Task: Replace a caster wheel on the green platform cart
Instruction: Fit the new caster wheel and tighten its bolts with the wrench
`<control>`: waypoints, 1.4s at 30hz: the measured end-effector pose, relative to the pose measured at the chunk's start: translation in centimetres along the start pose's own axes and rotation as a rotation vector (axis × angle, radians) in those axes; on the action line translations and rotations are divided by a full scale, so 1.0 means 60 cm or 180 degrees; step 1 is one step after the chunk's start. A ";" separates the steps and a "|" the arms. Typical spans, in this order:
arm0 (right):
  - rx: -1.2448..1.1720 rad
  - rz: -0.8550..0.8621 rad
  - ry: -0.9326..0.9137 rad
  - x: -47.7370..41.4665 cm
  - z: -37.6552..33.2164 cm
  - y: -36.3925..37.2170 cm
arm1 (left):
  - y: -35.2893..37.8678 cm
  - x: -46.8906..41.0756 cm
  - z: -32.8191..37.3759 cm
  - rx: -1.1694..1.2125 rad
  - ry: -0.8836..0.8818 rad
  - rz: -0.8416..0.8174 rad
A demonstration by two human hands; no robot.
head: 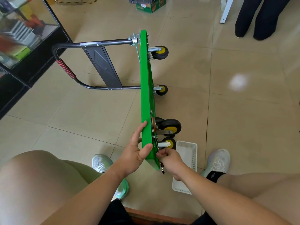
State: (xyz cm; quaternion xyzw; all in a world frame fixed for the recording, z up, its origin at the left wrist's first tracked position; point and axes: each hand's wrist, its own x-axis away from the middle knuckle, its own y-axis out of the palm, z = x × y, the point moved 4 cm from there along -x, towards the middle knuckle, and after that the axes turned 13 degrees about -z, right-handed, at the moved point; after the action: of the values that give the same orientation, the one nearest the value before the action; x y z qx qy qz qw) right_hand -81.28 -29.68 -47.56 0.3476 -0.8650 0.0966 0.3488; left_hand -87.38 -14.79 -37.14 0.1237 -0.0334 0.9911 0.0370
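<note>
The green cart [146, 95] stands on its side on the floor [243, 111]. All four wheels are on it, so the job looks only just begun. The left hand [136, 151] grips the cart's near edge. The right hand [170, 159] is curled round a metal wrench [162, 169], right beside the nearest caster wheel [169, 143].

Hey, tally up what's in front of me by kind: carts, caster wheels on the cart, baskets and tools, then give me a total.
Green cart: 1
Caster wheels: 4
White basket: 1
Metal tool: 1
Total: 7
</note>
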 end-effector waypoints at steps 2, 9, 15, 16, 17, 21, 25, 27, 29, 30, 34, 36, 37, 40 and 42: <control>-0.0077 0.0004 0.0048 0.003 0.000 0.004 | 0.002 0.002 -0.001 0.0010 0.0005 -0.0007; -0.0250 0.0020 0.0229 0.007 0.001 0.014 | 0.004 0.008 0.001 0.0054 -0.0062 -0.0097; -0.0394 0.0025 0.0435 0.013 -0.001 0.021 | 0.007 0.011 0.007 0.0064 -0.0103 -0.0128; -0.0411 0.0028 0.0444 0.013 -0.002 0.022 | 0.007 0.011 0.008 0.0069 -0.0099 -0.0134; -0.0415 0.0035 0.0457 0.015 -0.002 0.023 | 0.009 0.012 0.008 0.0085 -0.0089 -0.0151; -0.0372 0.0014 0.0467 0.020 -0.002 0.023 | 0.009 0.012 0.008 0.0152 -0.0086 -0.0190; -0.0410 0.0065 0.0451 0.025 -0.005 0.023 | 0.010 0.011 0.008 0.0181 -0.0024 -0.0176; -0.0370 0.0122 0.0457 0.029 -0.008 0.025 | 0.011 0.014 0.008 0.0177 -0.0022 -0.0169; -0.0364 0.0172 0.0430 0.033 -0.011 0.027 | 0.011 0.014 0.006 0.0168 -0.0011 -0.0176; -0.0383 0.0198 0.0412 0.034 -0.013 0.029 | 0.010 0.014 0.006 0.0164 -0.0005 -0.0181; -0.0457 0.0252 0.0420 0.035 -0.013 0.036 | 0.010 0.017 0.006 0.0119 0.0008 -0.0185; -0.0423 0.0262 0.0412 0.035 -0.014 0.035 | 0.009 0.017 0.007 0.0091 0.0019 -0.0154; -0.0389 0.0249 0.0410 0.035 -0.014 0.035 | 0.009 0.017 0.007 0.0081 0.0011 -0.0144; -0.0269 0.0148 0.0370 0.037 -0.011 0.032 | 0.010 0.017 0.007 0.0040 -0.0037 -0.0141; -0.0188 0.0046 0.0286 0.039 -0.011 0.029 | 0.012 0.017 0.008 0.0033 -0.0069 -0.0156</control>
State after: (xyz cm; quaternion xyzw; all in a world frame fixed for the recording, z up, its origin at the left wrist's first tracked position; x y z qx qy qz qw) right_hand -83.27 -29.37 -45.40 0.3262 -0.8534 0.0890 0.3966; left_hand -88.32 -15.50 -36.46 0.1355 -0.0256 0.9886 0.0603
